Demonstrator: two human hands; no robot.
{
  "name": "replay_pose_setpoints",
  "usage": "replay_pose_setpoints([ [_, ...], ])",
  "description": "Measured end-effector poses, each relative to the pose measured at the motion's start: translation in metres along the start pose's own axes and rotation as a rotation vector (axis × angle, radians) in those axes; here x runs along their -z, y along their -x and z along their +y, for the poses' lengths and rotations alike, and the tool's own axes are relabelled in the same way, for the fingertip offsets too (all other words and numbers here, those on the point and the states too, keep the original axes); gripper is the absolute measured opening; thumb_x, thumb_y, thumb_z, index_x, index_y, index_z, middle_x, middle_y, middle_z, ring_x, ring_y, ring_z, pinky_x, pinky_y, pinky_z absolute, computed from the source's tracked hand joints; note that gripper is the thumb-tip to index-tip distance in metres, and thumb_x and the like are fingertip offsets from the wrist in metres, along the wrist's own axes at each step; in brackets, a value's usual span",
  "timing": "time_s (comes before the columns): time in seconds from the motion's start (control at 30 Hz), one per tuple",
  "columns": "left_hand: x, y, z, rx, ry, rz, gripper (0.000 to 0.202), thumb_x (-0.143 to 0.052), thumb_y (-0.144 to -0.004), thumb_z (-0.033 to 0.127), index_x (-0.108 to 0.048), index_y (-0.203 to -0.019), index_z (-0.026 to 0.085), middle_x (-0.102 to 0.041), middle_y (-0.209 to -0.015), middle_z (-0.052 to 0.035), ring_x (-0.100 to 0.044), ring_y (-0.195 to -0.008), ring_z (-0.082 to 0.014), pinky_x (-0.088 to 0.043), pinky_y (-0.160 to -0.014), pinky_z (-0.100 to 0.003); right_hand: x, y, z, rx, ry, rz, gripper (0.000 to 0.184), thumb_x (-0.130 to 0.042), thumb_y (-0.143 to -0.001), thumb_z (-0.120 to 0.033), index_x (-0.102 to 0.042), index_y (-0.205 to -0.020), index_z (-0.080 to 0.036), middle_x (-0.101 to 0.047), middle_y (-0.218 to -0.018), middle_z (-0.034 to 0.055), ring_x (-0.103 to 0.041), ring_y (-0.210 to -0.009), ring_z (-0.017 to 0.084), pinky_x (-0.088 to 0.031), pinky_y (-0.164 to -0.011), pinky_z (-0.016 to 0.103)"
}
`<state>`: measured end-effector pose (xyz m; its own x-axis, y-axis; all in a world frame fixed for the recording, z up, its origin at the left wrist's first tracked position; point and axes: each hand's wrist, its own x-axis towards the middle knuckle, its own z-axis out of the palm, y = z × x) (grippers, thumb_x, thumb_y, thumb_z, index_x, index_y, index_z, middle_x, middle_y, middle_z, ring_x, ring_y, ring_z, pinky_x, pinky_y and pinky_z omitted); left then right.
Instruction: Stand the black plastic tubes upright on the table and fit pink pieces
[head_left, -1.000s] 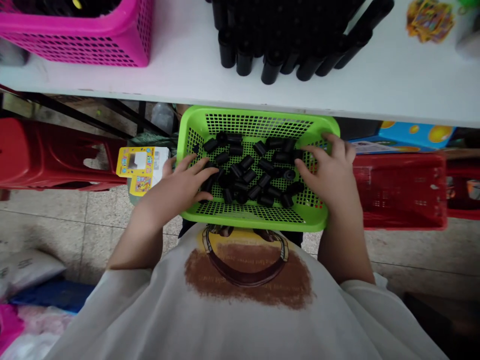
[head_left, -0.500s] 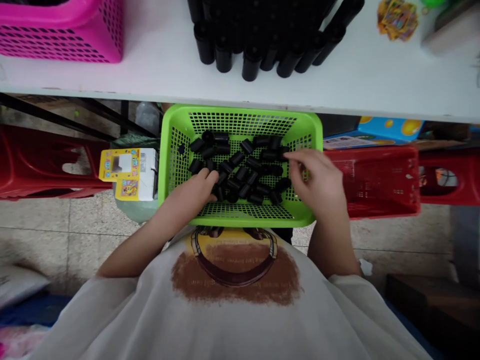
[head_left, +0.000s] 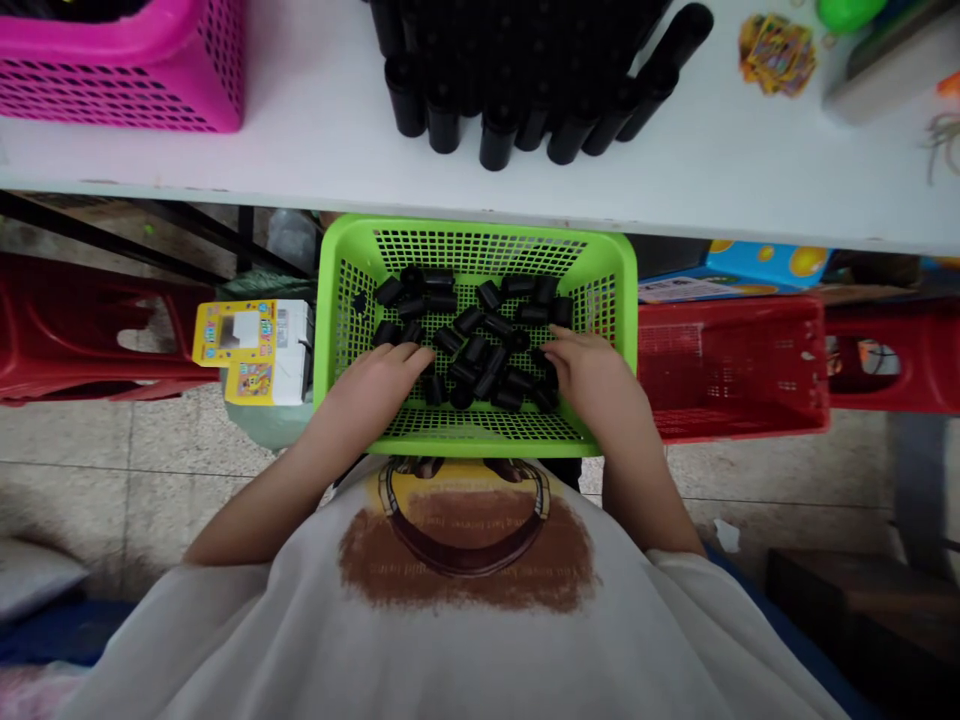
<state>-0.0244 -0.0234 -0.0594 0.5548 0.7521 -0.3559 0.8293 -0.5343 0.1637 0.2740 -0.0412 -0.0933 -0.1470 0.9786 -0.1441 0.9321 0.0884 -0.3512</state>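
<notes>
The right hand [head_left: 606, 380] makes the clearest shift: a second ago it is spread by the right-hand side of the green plastic mesh basket [head_left: 480, 447], half a second ago its fingers come together at a piece near that side, and now it sits lower and further in, its fingertips beside the right edge of the scattered short black plastic cylinders [head_left: 490, 372]. One black cylinder [head_left: 560, 310] lies just beyond its forefinger, apparently the piece it reaches half a second ago. The left hand [head_left: 375, 392], open and splayed a second ago, is now curled over the left part of the spread. The fingers of both hands are bent down — whether either pair grips a piece or only touches it, I cannot tell, since the tips merge with the dark plastic. The short cylinders lie loose on the basket floor, mostly on their sides, in much the same arrangement as half a second ago. To my eye the change puts both hands to work among the loose pieces, one at each side. On the white counter [head_left: 315, 160] beyond, the cluster of taller black plastic tubes [head_left: 497, 140] stands as it does in the earlier views — apart from both hands.
</notes>
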Motion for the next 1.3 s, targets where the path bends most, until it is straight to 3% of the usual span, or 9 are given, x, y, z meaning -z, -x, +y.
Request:
replay_pose_setpoints([
  [0.1, 0.003, 0.002, 0.0, -0.014, -0.006, 0.024, 0.028, -0.051, -0.104, 0.008, -0.068, -0.126, 0.016, -0.072, -0.128, -0.0128, -0.069, -0.109, -0.0283, -0.056, -0.095, -0.042, -0.002, 0.002, 0.0, 0.018, -0.007, 0.055, 0.031, -0.053, -0.099, -0.013, -0.083, -0.11, -0.013, -0.072, -0.142, 0.0193, -0.072, -0.12, 0.033, -0.058, -0.107, 0.051],
  [0.37, 0.049, 0.003, 0.002, 0.034, -0.11, 0.14, 0.029, -0.052, -0.109, 0.026, -0.067, -0.133, 0.018, -0.074, -0.129, -0.0127, -0.073, -0.111, -0.0308, -0.058, -0.098, -0.046, 0.045, 0.032, -0.009, -0.06, -0.084, 0.452, 0.023, -0.06, -0.102, -0.03, -0.08, -0.105, -0.02, -0.082, -0.107, 0.0129, -0.078, -0.102, 0.028, -0.063, -0.098, 0.046],
  [0.53, 0.074, -0.008, -0.009, 0.079, -0.135, 0.077, 0.045, -0.039, -0.104, 0.005, -0.064, -0.14, 0.016, -0.073, -0.133, -0.0137, -0.071, -0.119, -0.0314, -0.058, -0.103, -0.048, 0.054, 0.034, 0.012, -0.209, 0.006, 0.492, 0.029, -0.065, -0.098, -0.036, -0.079, -0.118, -0.021, -0.08, -0.12, 0.0166, -0.076, -0.113, 0.033, -0.062, -0.1, 0.051],
  [0.7, 0.049, -0.046, -0.039, 0.055, 0.03, 0.065, 0.069, -0.037, -0.095, -0.003, -0.04, -0.163, 0.009, -0.047, -0.169, -0.0183, -0.048, -0.154, -0.0307, -0.042, -0.127, -0.051, 0.036, 0.031, 0.026, -0.316, 0.058, 0.318, 0.046, -0.067, -0.092, -0.037, -0.076, -0.132, -0.018, -0.085, -0.104, 0.0132, -0.079, -0.078, 0.029, -0.065, -0.079, 0.045],
  [0.87, 0.017, -0.076, -0.059, -0.023, 0.1, -0.115, 0.088, -0.038, -0.087, -0.009, -0.027, -0.171, 0.012, -0.024, -0.18, -0.0159, -0.02, -0.167, -0.0367, -0.032, -0.132, -0.054, 0.03, 0.029, 0.025, -0.372, 0.038, 0.251, 0.044, -0.067, -0.092, -0.036, -0.077, -0.129, -0.015, -0.085, -0.103, 0.0165, -0.08, -0.079, 0.032, -0.065, -0.076, 0.044],
  [1.0, 0.019, -0.078, -0.059, 0.056, 0.197, -0.024, 0.076, -0.037, -0.097, 0.0, -0.027, -0.171, 0.016, -0.037, -0.174, -0.0144, -0.037, -0.161, -0.0262, -0.031, -0.133, -0.042, 0.028, 0.022, 0.023, -0.426, -0.003, 0.198, 0.046, -0.065, -0.096, -0.035, -0.074, -0.135, -0.012, -0.084, -0.107, 0.0202, -0.082, -0.09, 0.033, -0.064, -0.084, 0.043],
  [1.1, 0.028, -0.076, -0.054, 0.152, 0.17, 0.006, 0.047, -0.047, -0.101, 0.012, -0.059, -0.147, 0.012, -0.06, -0.153, -0.0171, -0.059, -0.143, -0.0256, -0.043, -0.124, -0.037, 0.032, 0.02, 0.013, -0.473, -0.063, 0.083, 0.048, -0.051, -0.103, -0.028, -0.066, -0.144, -0.008, -0.082, -0.117, 0.0242, -0.082, -0.1, 0.032, -0.061, -0.089, 0.04],
  [1.2, 0.031, -0.08, -0.055, 0.171, 0.119, 0.075, 0.026, -0.059, -0.093, 0.011, -0.071, -0.116, 0.015, -0.077, -0.122, -0.0144, -0.075, -0.117, -0.0268, -0.056, -0.108, -0.037, 0.036, 0.015, 0.002, -0.439, -0.091, 0.139, 0.042, -0.055, -0.098, -0.018, -0.073, -0.135, -0.01, -0.085, -0.105, 0.0201, -0.084, -0.091, 0.027, -0.061, -0.081, 0.03],
  [1.3, 0.029, -0.091, -0.062, 0.192, 0.087, 0.154, 0.023, -0.053, -0.095, 0.009, -0.07, -0.108, 0.016, -0.08, -0.109, -0.014, -0.079, -0.106, -0.0269, -0.058, -0.101, -0.037, 0.039, 0.008, 0.0, -0.417, -0.081, 0.224, 0.038, -0.062, -0.092, -0.017, -0.078, -0.126, -0.018, -0.086, -0.099, 0.0146, -0.084, -0.088, 0.027, -0.061, -0.075, 0.027],
])
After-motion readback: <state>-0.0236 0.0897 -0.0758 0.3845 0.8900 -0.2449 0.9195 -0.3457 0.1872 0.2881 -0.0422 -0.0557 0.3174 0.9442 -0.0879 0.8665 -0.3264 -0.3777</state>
